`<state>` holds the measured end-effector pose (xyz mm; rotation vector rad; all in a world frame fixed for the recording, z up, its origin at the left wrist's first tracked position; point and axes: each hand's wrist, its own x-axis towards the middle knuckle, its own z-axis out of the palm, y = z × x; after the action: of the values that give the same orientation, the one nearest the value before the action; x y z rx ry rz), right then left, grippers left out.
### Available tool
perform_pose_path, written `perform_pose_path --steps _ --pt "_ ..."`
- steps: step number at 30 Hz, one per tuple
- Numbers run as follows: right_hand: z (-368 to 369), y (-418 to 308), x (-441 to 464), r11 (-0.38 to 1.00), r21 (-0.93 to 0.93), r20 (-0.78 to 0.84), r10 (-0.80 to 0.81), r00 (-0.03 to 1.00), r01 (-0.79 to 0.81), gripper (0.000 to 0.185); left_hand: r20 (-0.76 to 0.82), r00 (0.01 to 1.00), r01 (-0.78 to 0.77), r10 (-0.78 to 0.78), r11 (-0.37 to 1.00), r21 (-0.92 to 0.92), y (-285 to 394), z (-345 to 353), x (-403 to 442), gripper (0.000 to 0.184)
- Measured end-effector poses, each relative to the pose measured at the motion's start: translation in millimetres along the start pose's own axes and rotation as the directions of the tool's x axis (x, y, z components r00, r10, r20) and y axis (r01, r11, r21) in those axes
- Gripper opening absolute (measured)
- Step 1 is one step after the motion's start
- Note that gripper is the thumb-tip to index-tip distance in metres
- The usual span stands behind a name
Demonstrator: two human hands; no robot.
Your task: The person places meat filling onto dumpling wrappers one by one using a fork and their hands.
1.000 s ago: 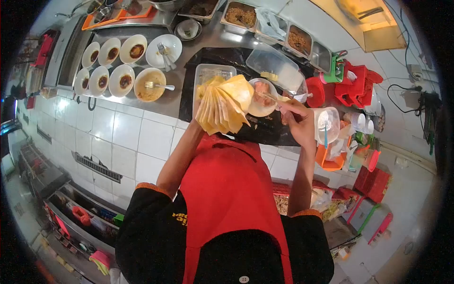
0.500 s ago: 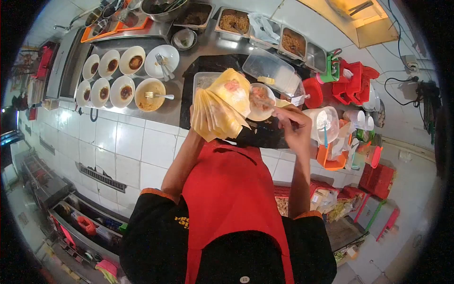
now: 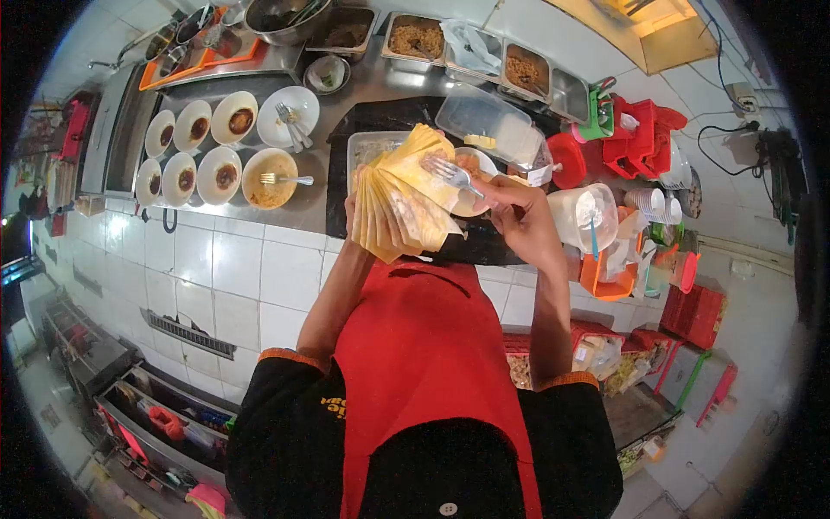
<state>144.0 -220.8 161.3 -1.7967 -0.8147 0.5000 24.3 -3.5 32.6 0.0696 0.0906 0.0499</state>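
A fanned stack of yellow dough wrappers (image 3: 389, 203) is held by my left hand (image 3: 353, 212), whose fingers are mostly hidden beneath it. My right hand (image 3: 520, 216) is closed around a fork (image 3: 451, 173). The fork's tines touch the top wrapper near a smear of pinkish filling. Behind the fork, a white bowl (image 3: 484, 162) with pinkish filling is partly covered by the wrappers and my right hand. A clear plastic container (image 3: 352, 156) lies partly under the stack, on the left.
Several white bowls with dark sauce (image 3: 219, 176) stand at the left, beside a bowl with a fork (image 3: 257, 192) and a plate with cutlery (image 3: 277, 121). Metal trays (image 3: 418, 62) line the back. A tub of white powder (image 3: 566, 216) and red baskets (image 3: 641, 143) are at the right.
My right hand has moved the fork left from the filling bowl onto the top wrapper. A smear of filling has appeared there since the earliest frame.
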Motion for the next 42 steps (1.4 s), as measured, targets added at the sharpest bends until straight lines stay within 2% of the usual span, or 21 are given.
perform_pose_path --steps 1,3,4,6,7,8,11,12,16,21,22,25,26,28,31,32,33,34,37,38,42 --pt "-2 -3 0 0.999 0.011 0.045 0.035 0.998 -0.036 0.045 0.119 0.993 -0.013 0.022 0.997 -0.073 0 0 0 0.059" --pt "-12 -6 1 0.997 0.02 0.09 0.068 0.994 -0.07 0.046 0.083 0.996 -0.011 0.024 0.989 -0.15 -7 -30 3 0.06" --pt "-19 -7 2 0.991 0.035 0.133 0.127 0.983 -0.133 0.048 -0.053 0.987 -0.126 0.15 0.941 0.314 -10 -67 7 0.061" --pt "-31 -14 5 0.984 0.036 0.181 0.163 0.97 -0.172 0.052 -0.116 0.94 -0.143 0.319 0.682 0.718 -10 -77 7 0.062" --pt "-34 -13 4 0.985 0.036 0.182 0.161 0.97 -0.17 0.052 -0.139 0.971 -0.128 0.192 0.918 0.375 -6 -56 5 0.061" --pt "-35 -11 4 0.982 0.091 0.145 0.154 0.977 -0.168 0.053 -0.106 0.992 -0.067 0.063 0.997 -0.031 -2 -37 3 0.061" --pt "-30 -9 15 0.984 0.108 0.114 0.129 0.985 -0.141 0.052 0.105 0.994 0.009 -0.007 1.0 -0.015 2 -7 2 0.06" --pt "-27 -9 19 0.99 0.072 0.127 0.108 0.986 -0.117 0.052 -0.028 0.999 0.014 -0.015 0.999 -0.042 -2 3 4 0.06" --pt "-19 -11 21 0.984 0.074 0.145 0.15 0.978 -0.162 0.051 0.076 0.997 0.001 0.003 0.999 -0.051 -3 4 6 0.062" --pt "20 -7 12 0.966 -0.207 -0.164 -0.189 0.968 0.154 0.049 -0.102 0.994 -0.045 0.049 0.998 0.037 -1 -12 8 0.06" --pt "25 -5 9 0.987 -0.15 -0.174 -0.087 0.981 0.061 0.051 -0.102 0.994 -0.046 0.049 0.998 0.037 -1 -21 8 0.06" --pt "28 4 13 0.991 -0.102 -0.206 -0.107 0.973 0.087 0.051 -0.127 0.987 -0.103 0.097 0.994 -0.038 -3 -27 5 0.059" --pt "26 8 14 0.994 -0.059 -0.224 -0.106 0.969 0.095 0.051 -0.138 0.952 -0.107 0.272 0.722 0.683 -4 -25 7 0.059" --pt "13 9 16 0.995 -0.053 -0.21 -0.093 0.973 0.083 0.05 -0.021 0.918 0.011 0.395 0.028 1.0 -2 -13 9 0.059" --pt "-12 1 15 1.0 0.021 -0.181 0.019 0.983 -0.015 0.044 -0.043 0.972 -0.145 0.232 0.73 0.668 3 1 9 0.061" --pt "-18 -9 15 0.996 0.084 -0.123 0.037 0.992 -0.027 0.023 -0.019 0.983 -0.156 0.184 0.882 0.445 5 6 9 0.062" --pt "-19 -17 18 0.996 0.085 -0.121 0.037 0.992 -0.027 0.023 0.017 0.99 -0.143 0.142 0.972 0.189 6 12 9 0.062" --pt "-16 -23 22 0.987 0.159 -0.094 0.042 0.995 -0.027 0.021 0.066 0.992 -0.104 0.109 0.991 -0.08 7 19 10 0.063" --pt "0 -19 35 0.964 0.266 -0.089 0.034 0.995 -0.009 0.018 0.271 0.961 0.104 -0.05 0.976 -0.19 -3 42 16 0.066" --pt "3 -21 38 0.986 0.163 -0.061 0.025 0.998 -0.015 0.019 0.124 0.992 0.035 -0.029 0.998 -0.049 -4 33 15 0.067" --pt "7 -26 40 0.997 -0.082 -0.059 0.006 0.998 -0.011 0.022 -0.068 0.997 0.044 -0.032 0.981 0.189 -7 43 10 0.066"
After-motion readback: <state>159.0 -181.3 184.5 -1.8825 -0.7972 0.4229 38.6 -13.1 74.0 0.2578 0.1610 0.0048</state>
